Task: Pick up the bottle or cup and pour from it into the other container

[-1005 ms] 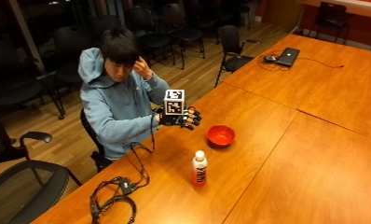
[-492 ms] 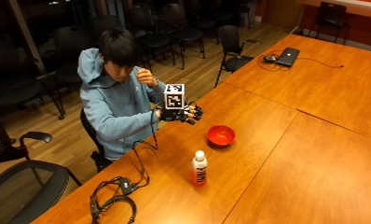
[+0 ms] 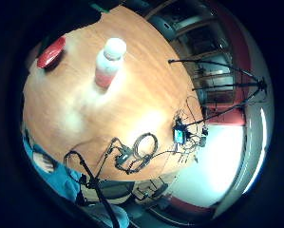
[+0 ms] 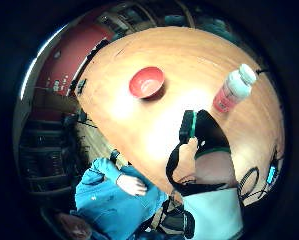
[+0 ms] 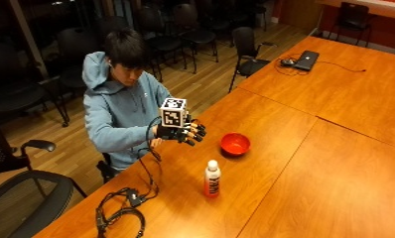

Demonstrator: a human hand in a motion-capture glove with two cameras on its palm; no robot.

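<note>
Wooden conference table, gloved hand raised over its near edge, nothing picked up

Rows of dark chairs stood behind the seated person, whose gloved right hand [image 5: 183, 132] hovered above the table [image 5: 329, 163] with fingers loosely spread and holding nothing; the bare hand's state could not be told. The reach looked not yet begun. To the hand's right and just ahead sat the bowl [image 5: 235, 144], red, shallow, apparently empty; nearer the table's middle, well apart from the palm, stood the bottle [image 5: 212, 179], upright, white-capped, with a reddish-orange label. The next move would likely call for lowering the hand toward the bottle and closing round its body
</note>
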